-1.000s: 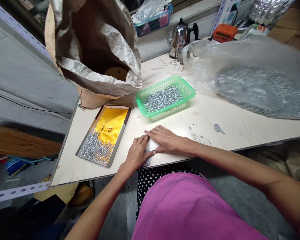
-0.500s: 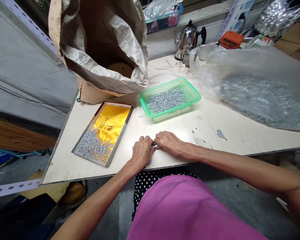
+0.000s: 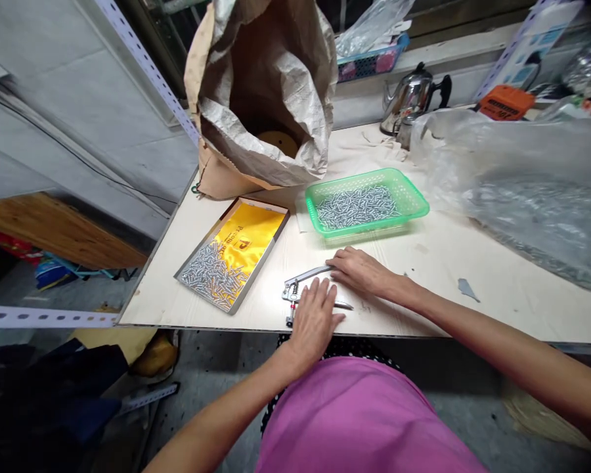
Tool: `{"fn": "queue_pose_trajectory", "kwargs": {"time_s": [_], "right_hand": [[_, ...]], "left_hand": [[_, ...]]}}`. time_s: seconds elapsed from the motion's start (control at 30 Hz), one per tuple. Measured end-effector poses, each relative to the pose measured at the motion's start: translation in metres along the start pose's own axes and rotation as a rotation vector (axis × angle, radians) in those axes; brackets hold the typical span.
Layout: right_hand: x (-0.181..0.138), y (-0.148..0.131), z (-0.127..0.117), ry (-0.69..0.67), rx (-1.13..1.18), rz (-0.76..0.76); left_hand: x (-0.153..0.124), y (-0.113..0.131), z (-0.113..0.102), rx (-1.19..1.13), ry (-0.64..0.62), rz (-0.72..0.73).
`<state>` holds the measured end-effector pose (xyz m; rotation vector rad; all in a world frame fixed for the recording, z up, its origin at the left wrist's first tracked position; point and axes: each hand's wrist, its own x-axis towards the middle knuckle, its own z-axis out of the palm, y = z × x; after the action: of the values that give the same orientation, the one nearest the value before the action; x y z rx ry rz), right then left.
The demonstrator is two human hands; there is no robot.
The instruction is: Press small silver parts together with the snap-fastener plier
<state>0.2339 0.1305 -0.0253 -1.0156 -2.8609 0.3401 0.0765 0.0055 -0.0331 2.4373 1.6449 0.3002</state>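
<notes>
A metal clamp-like tool (image 3: 293, 289) with two spread handles, a spring and a black-tipped bolt lies near the table's front edge. My left hand (image 3: 315, 320) rests across its lower handle, fingers stretched out and slightly apart. At the far end of the upper handle (image 3: 311, 274), the bent fingers of my right hand (image 3: 360, 270) close on the tip; the thumb is hidden. Left of the tool is a shallow tray (image 3: 259, 279) with a yellow cloth (image 3: 256, 230) and many small silvery metal pins (image 3: 211, 276). Behind my hands, a green basket (image 3: 320, 231) holds more such pins (image 3: 359, 207).
A large open sack (image 3: 256, 167) stands at the back left. On the right lies a clear plastic bag (image 3: 512, 148) full of shiny pieces. A metal kettle (image 3: 411, 98) and an orange box (image 3: 506, 102) are at the back. A grey scrap (image 3: 467, 289) lies on the tabletop.
My hands were close together around the tool; now they are apart and its handles show spread. My left fingers have straightened. The camera view has shifted left.
</notes>
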Motion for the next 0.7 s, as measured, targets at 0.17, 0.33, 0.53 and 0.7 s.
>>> {"fn": "queue_pose_trajectory", "kwargs": {"time_s": [0.17,0.33,0.53,0.7], "right_hand": [[0.017,0.015,0.011,0.09,-0.043,0.03],[0.027,0.0,-0.001,0.124,-0.097,0.059],[0.04,-0.072,-0.01,-0.076,-0.064,-0.426],[0.063,-0.089,0.006,-0.088,-0.167,-0.622]], "left_hand": [[-0.009,0.01,0.018,-0.104,0.049,0.024],[-0.008,0.009,0.017,-0.173,0.077,0.021],[-0.009,0.01,0.024,-0.241,0.017,-0.024],[-0.013,0.01,0.031,-0.258,0.029,-0.033]]}}
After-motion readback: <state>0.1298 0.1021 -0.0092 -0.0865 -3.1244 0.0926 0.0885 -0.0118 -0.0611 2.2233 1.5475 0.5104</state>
